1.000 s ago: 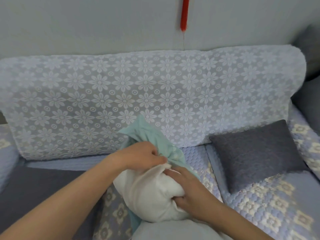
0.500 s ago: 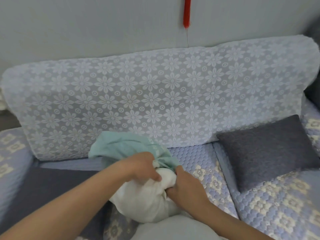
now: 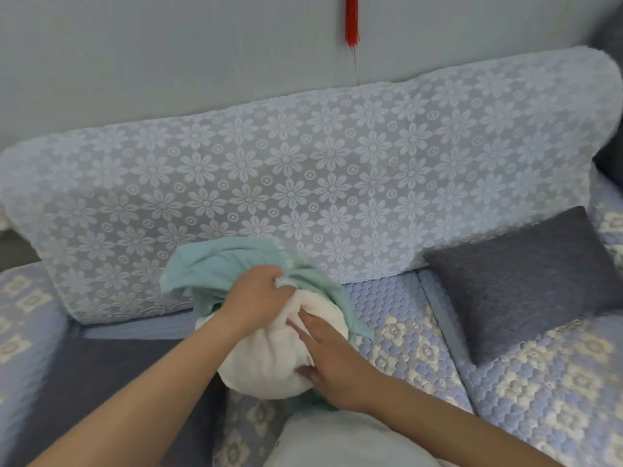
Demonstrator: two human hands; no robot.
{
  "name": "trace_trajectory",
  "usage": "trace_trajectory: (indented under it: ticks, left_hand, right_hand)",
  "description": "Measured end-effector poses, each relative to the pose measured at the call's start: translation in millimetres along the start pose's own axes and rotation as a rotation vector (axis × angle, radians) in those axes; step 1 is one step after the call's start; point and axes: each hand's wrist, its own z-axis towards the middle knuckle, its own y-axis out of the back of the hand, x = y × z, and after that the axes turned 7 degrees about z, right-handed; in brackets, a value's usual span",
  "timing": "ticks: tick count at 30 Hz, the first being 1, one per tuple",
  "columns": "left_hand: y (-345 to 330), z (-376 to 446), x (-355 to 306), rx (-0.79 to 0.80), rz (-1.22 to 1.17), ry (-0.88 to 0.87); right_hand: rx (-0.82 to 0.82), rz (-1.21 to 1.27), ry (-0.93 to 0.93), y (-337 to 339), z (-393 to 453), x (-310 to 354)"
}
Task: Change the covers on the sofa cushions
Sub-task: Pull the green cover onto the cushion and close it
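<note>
A white cushion insert (image 3: 269, 358) sits bunched up in front of me on the sofa seat. A teal cover (image 3: 215, 267) is draped over its far end and hangs down behind it. My left hand (image 3: 256, 298) grips the teal cover's edge at the top of the insert, fingers curled. My right hand (image 3: 327, 362) presses on the insert's right side, its fingers straight on the white fabric and its thumb tucked under.
A dark grey cushion (image 3: 519, 281) leans at the right of the seat. The sofa back carries a lace flower throw (image 3: 303, 176). The quilted seat pad (image 3: 539, 382) covers the right side; a dark grey pad (image 3: 101, 382) lies at left. A red tassel (image 3: 351, 21) hangs on the wall.
The teal cover has come further down over the insert. My right hand has opened from a grip on the insert to straight fingers pressing it. The view has shifted slightly.
</note>
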Motion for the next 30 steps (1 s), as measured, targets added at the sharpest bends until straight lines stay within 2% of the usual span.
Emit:
trace_trajectory:
  ticks: [3, 5, 7, 9, 11, 13, 14, 16, 17, 19, 22, 24, 26, 30]
  left_hand:
    - [4.6, -13.4, 0.5, 0.141, 0.245, -0.223]
    - [10.1, -21.7, 7.9, 0.215, 0.320, -0.285]
    - [11.1, -27.4, 19.0, 0.262, 0.420, -0.274]
    - [1.9, -30.2, 30.1, 0.200, 0.563, -0.267]
    - [-16.7, -30.8, 41.2, 0.056, 0.666, -0.307]
    - [-29.6, -28.7, 52.3, -0.080, 0.639, -0.301]
    - [-33.1, -26.9, 56.0, -0.145, 0.586, -0.279]
    - [-37.3, -26.3, 56.3, -0.214, 0.466, -0.231]
    - [-38.7, -25.5, 53.6, -0.208, 0.416, -0.215]
    - [-43.9, -24.4, 47.3, -0.174, 0.318, -0.211]
    - [-37.1, -22.5, 39.2, 0.063, -0.008, -0.180]
    - [-24.3, -21.4, 36.6, 0.134, -0.224, -0.141]
    - [-14.1, -21.9, 37.7, 0.120, -0.193, -0.171]
    - [-4.3, -27.8, 32.2, 0.087, 0.229, -0.084]
  right_hand:
    - [-0.081, -0.064, -0.035, -13.8, 33.0, -5.7]
    - [-0.113, -0.075, -0.085, -13.6, 43.7, -2.8]
    - [-0.174, -0.093, -0.112, -11.0, 48.2, -1.2]
    - [-0.204, -0.123, -0.113, -12.0, 51.9, -1.5]
    - [-0.145, -0.054, -0.130, -10.5, 51.7, 3.5]
    - [-0.032, 0.219, -0.179, 1.5, 45.8, 8.0]
    - [-0.029, 0.401, -0.222, 10.9, 40.0, 8.5]
    - [-0.198, 0.657, -0.355, 29.0, 28.7, 1.1]
    - [-0.321, 0.649, -0.400, 36.3, 27.9, -5.2]
    - [-0.431, 0.403, -0.401, 41.9, 33.2, -20.0]
    - [-0.318, 0.034, -0.217, 37.0, 51.8, -26.1]
    - [-0.284, -0.131, -0.199, 34.9, 58.2, -25.6]
    - [-0.332, -0.236, -0.185, 35.6, 62.8, -20.7]
    - [-0.371, -0.353, -0.313, 31.0, 67.6, -7.2]
